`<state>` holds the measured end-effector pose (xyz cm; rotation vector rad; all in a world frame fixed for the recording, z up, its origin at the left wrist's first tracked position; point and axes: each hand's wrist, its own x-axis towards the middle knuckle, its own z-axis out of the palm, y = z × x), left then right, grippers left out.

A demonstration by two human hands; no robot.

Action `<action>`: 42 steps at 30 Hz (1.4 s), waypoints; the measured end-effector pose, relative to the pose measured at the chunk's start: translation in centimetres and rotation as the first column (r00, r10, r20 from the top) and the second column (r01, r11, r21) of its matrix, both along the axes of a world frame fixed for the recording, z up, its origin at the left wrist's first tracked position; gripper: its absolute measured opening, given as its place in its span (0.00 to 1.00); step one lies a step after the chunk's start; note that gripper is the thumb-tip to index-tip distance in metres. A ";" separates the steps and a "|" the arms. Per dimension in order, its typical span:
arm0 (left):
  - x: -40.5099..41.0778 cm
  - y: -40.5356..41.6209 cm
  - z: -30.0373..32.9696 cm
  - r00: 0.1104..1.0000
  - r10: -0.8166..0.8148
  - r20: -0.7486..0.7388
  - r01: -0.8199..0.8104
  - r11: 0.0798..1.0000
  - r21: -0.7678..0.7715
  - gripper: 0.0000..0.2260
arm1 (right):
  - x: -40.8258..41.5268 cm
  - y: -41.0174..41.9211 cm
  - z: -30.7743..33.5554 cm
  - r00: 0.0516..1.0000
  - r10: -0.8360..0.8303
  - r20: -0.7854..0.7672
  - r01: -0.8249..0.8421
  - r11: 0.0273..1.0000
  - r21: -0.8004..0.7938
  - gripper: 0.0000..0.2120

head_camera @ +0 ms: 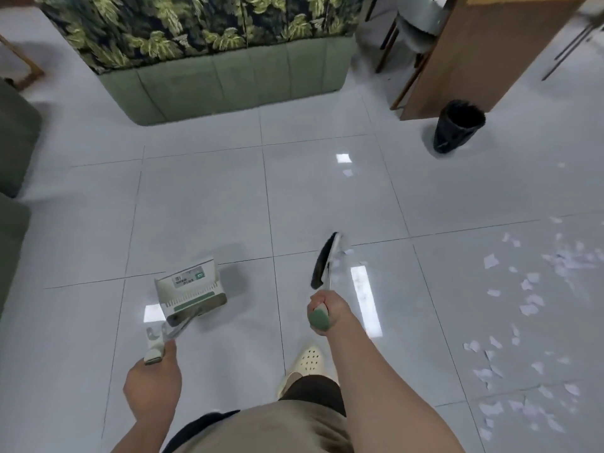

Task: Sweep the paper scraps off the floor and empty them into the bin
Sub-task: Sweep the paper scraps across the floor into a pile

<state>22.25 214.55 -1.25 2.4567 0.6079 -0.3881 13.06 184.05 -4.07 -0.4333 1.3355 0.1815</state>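
Left hand (152, 384) grips dustpan (191, 291) handle; right hand (325, 308) grips broom (327, 259) handle. Paper scraps (529, 302) along floor (202, 207) right edge, bin (457, 125) far right.

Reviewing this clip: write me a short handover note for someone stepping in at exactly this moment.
Left hand grips the dustpan handle; the pan hangs just above the floor.
Right hand grips the broom handle, bristles raised.
Paper scraps lie scattered over the tiles to the right; the pan looks empty.
Black bin stands by the wooden desk, upper right.
Done: tools picked up. Left: all the sweeping, then emptying into the bin.
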 end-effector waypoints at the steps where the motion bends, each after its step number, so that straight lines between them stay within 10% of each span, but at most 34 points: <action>1: 0.5 -1.2 -0.1 1.000 -0.020 -0.003 0.020 1.000 -0.006 0.28 | -1.7 -1.6 -0.3 0.999 -0.018 -0.046 0.016 0.999 -0.032 0.07; 11: 4.7 -12.1 0.6 0.947 -0.322 0.008 0.321 0.942 -0.093 0.27 | -10.7 -13.2 1.0 0.904 -0.333 -0.267 0.278 0.934 -0.222 0.06; 18: 6.4 -18.9 1.8 0.870 -0.485 0.091 0.493 0.841 -0.222 0.30 | -8.0 -11.3 2.3 0.893 -0.424 -0.154 0.389 0.897 -0.210 0.10; 32: 27.3 -27.7 0.5 0.801 -0.596 0.056 0.584 0.757 -0.294 0.24 | 16.4 -14.0 4.4 0.797 -0.586 0.147 0.593 0.806 0.002 0.12; 42: 36.0 -36.5 1.6 0.771 -0.634 0.052 0.622 0.734 -0.271 0.23 | 26.6 -19.7 5.1 0.877 -0.433 0.206 0.430 0.901 0.061 0.13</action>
